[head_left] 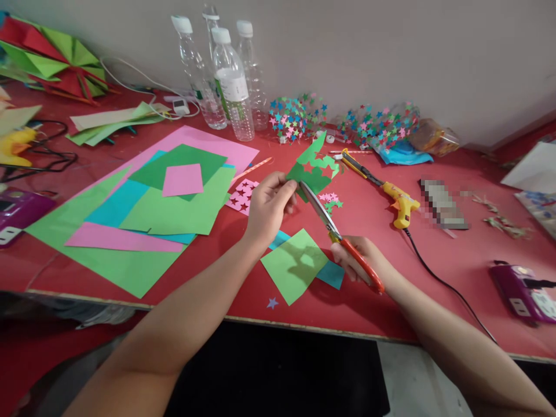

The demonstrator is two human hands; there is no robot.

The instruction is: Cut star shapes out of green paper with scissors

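Note:
My left hand [270, 207] pinches a dark green paper [307, 169] with star-shaped holes cut in it, held above the red table. My right hand [358, 260] grips red-handled scissors [362, 263], whose blades point up and left to the paper's lower edge by my left fingertips. Small pink and green paper stars [330, 204] lie just right of the blades. Below my hands a light green square [293, 266] rests over a blue strip [330, 274]. A pink sheet with star holes [240, 197] lies left of my left hand.
Colored paper sheets [174, 205] cover the left side. Clear bottles [234, 87] and star-filled clear containers [289, 119] stand at the wall. A yellow glue gun [400, 204] with its cord, a pixelated dark object [443, 202] and a purple power strip [521, 292] are right.

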